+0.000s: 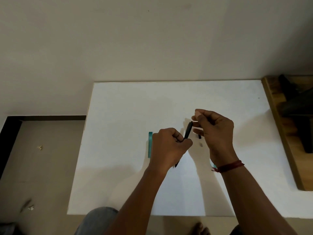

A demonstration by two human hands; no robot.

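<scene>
My left hand (166, 148) grips a slim black pen (188, 132) over the white table (128, 106), the pen tilted with its upper end toward my right hand. My right hand (215, 131) hovers at that upper end, thumb and forefinger pinched together; what they pinch is too small to tell. A short black piece (199, 137) lies on the table just under my right hand, and a small grey bit (201, 145) lies below it. A teal strip (150, 145) lies flat to the left of my left hand.
A second bit of teal (214, 165) peeks out beside my right wrist, which wears a red thread band (228, 166). A wooden ledge (277, 126) with dark objects runs along the table's right side. Beige floor with small scraps (40, 147) lies to the left.
</scene>
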